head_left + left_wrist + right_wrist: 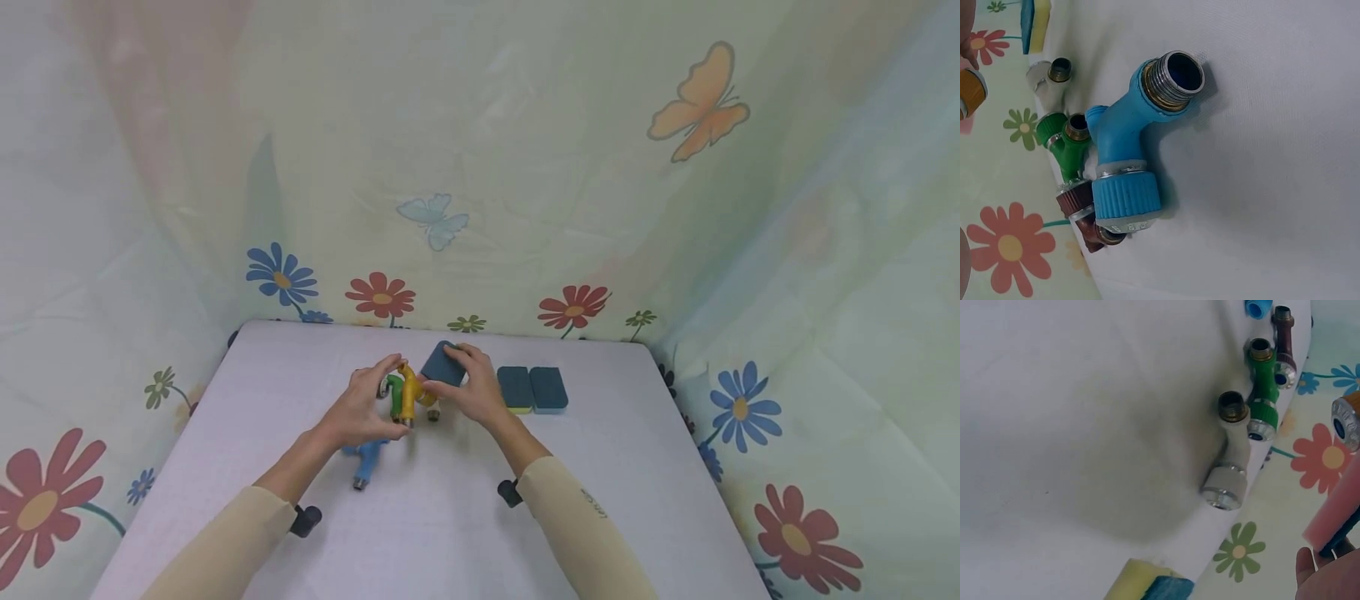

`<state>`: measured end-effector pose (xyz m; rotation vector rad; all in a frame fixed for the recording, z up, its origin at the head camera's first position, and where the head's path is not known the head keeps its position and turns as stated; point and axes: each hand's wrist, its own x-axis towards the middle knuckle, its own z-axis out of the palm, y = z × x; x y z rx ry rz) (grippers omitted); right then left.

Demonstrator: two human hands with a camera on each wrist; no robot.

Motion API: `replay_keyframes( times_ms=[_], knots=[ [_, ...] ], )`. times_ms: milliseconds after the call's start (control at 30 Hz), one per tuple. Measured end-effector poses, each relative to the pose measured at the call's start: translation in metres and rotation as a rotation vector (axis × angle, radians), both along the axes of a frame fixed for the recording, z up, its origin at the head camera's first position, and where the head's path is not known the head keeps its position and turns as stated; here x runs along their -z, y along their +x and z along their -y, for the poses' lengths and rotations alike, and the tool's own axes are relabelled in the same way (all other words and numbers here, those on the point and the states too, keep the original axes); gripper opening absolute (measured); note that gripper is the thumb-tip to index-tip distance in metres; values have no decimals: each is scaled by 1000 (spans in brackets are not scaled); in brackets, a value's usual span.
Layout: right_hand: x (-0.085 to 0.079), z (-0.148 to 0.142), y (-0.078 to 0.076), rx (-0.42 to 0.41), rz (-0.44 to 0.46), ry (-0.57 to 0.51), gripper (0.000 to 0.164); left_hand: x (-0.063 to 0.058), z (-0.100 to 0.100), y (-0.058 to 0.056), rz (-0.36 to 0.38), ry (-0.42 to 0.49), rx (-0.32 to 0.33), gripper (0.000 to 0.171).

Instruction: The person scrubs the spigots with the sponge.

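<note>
My left hand grips a yellow-orange tap valve between thumb and fingertips, raised above the table. Close beside it, my right hand pinches a sponge with a dark blue scouring pad; its pink foam shows in the right wrist view. Sponge and valve overlap in the head view. On the table near the left hand lies a blue valve with a threaded metal end. Behind the hands stand a green valve, a maroon valve and a whitish valve.
Two more sponges lie side by side to the right: one with yellow foam, the other with a bluish underside. The white table ends at a flower-printed curtain at the back and sides.
</note>
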<state>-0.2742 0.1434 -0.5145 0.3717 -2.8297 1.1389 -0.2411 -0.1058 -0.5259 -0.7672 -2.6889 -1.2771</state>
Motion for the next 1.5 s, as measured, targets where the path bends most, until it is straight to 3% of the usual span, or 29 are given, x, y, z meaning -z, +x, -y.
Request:
replay_keyframes(
  times_ms=[200,400,567,833,1267,1400,1500],
  knots=[
    [2,-4,0,18,-11,-22,86,1,1,1,6,-15,-11,118],
    [-4,8,11,-105,-23,-106,85,3,3,0,19,-12,-44,118],
    [-3,17,15,-170,-48,-43,84,4,1,-1,17,-3,-43,117],
    [-3,14,12,-120,-36,-27,82,2,0,1,27,-9,-20,113],
    [7,-3,-1,55,5,-14,85,-6,-4,3,-34,-56,32,112],
    [9,-5,0,98,19,-57,84,-8,-3,3,-14,-69,6,114],
    [8,-2,6,52,10,-105,83,-8,-1,2,1,-72,-23,113]
  ],
)
